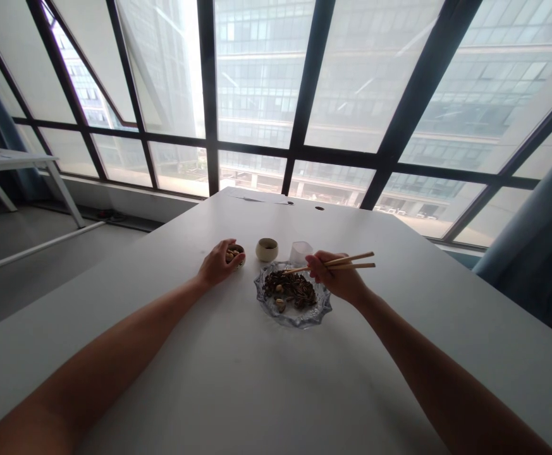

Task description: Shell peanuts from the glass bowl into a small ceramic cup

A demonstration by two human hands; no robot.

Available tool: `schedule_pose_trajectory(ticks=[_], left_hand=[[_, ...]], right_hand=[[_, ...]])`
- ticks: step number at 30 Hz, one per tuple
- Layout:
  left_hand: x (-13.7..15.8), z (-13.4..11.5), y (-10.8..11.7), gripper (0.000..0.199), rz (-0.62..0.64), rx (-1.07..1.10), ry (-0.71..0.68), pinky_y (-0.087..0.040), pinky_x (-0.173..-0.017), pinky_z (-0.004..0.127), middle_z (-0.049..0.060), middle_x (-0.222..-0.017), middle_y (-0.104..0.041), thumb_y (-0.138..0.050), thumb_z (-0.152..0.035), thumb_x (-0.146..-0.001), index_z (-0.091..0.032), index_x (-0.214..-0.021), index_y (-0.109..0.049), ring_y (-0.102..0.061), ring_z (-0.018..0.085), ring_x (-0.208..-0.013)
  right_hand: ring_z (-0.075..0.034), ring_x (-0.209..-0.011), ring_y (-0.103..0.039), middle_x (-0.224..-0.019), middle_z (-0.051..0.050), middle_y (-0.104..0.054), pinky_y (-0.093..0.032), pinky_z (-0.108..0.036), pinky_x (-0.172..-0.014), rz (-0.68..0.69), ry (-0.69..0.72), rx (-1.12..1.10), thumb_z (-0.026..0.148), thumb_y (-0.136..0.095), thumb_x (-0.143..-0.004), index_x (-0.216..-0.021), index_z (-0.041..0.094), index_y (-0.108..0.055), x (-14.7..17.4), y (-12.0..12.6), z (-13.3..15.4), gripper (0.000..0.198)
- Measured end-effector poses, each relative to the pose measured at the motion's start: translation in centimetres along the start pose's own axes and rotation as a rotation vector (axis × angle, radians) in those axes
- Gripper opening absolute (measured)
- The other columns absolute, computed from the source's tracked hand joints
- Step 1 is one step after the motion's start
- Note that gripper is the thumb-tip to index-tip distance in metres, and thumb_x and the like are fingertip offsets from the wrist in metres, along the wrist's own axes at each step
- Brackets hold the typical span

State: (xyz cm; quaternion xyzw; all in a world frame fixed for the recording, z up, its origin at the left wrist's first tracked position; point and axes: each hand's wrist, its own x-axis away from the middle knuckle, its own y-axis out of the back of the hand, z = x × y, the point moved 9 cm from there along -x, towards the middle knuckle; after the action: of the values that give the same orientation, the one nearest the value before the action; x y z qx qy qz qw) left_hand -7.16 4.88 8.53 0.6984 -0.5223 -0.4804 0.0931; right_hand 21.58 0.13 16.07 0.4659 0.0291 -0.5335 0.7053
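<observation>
My left hand [219, 263] is wrapped round a small cup of pistachio-like nuts [233, 254] on the table. In my right hand [335, 276] is a pair of wooden chopsticks [351, 261], their tips over the far side of a scalloped glass dish [299, 322]. Dark, seed-like pieces [299, 292] fill much of that dish. Two pale nuts [280, 305] lie among them towards the near left. Whether the tips pinch anything is too small to tell.
A cream cup [267, 250] stands behind the dish, and a clear plastic cup [301, 251] is to its right. Everything rests on a white table [238, 392]. Beyond its far edge are windows; a second white table [10, 158] stands at left.
</observation>
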Motion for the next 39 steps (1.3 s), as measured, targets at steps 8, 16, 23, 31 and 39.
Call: schedule_pose_trajectory(ticks=[8, 16, 23, 31, 39], left_hand=[[0.0, -0.1, 0.2, 0.051, -0.01, 0.011, -0.015, -0.052, -0.1, 0.05, 0.013, -0.128, -0.066, -0.056, -0.056, -0.089, -0.021, -0.126, -0.054, -0.065, 0.029, -0.114], [0.0, 0.1, 0.3, 0.052, -0.022, -0.009, -0.023, -0.052, -0.101, 0.049, 0.014, -0.128, -0.066, -0.055, -0.056, -0.089, -0.02, -0.127, -0.054, -0.064, 0.029, -0.117], [-1.3, -3.8, 2.0, 0.044, -0.109, -0.132, -0.166, -0.04, -0.112, 0.052, 0.015, -0.141, -0.057, -0.056, -0.049, -0.091, -0.02, -0.124, -0.056, -0.051, 0.032, -0.133], [-3.7, -15.7, -5.3, 0.054, 0.241, -0.103, -0.358, -0.04, -0.11, 0.049, 0.013, -0.132, -0.065, -0.057, -0.055, -0.09, -0.019, -0.13, -0.057, -0.056, 0.031, -0.126], [-5.1, -22.4, -15.8, 0.087, 0.614, -0.244, -0.386, -0.031, -0.115, 0.052, 0.021, -0.146, -0.053, -0.068, -0.059, -0.08, -0.018, -0.149, -0.035, -0.046, 0.036, -0.138]], right_hand=[[-0.014, -0.044, -0.06, -0.052, -0.003, -0.066, -0.047, -0.024, -0.043, -0.142, -0.157, -0.216, 0.066, -0.059, -0.088, -0.064, 0.019, -0.065, 2.3, 0.0, -2.9, 0.053], [-0.012, -0.032, -0.053, -0.044, -0.002, -0.062, -0.041, -0.023, -0.032, -0.45, -0.382, -0.52, 0.079, -0.066, -0.07, -0.065, 0.017, -0.064, 3.3, 2.3, -7.5, 0.062], [-0.011, -0.029, -0.05, -0.041, -0.003, -0.06, -0.039, -0.022, -0.03, -0.467, -0.469, -0.667, 0.078, -0.073, -0.062, -0.063, 0.014, -0.064, 3.9, 3.3, -10.7, 0.064], [-0.01, -0.033, -0.05, -0.041, 0.0, -0.054, -0.039, -0.02, -0.03, -0.575, -0.533, -0.868, 0.059, -0.069, -0.082, -0.059, 0.018, -0.056, 4.4, 7.3, -13.6, 0.049], [-0.008, -0.032, -0.042, -0.042, 0.004, -0.05, -0.038, -0.019, -0.031, -0.733, -0.533, -0.983, 0.055, -0.067, -0.087, -0.062, 0.019, -0.053, 7.6, 13.1, -17.1, 0.045]])
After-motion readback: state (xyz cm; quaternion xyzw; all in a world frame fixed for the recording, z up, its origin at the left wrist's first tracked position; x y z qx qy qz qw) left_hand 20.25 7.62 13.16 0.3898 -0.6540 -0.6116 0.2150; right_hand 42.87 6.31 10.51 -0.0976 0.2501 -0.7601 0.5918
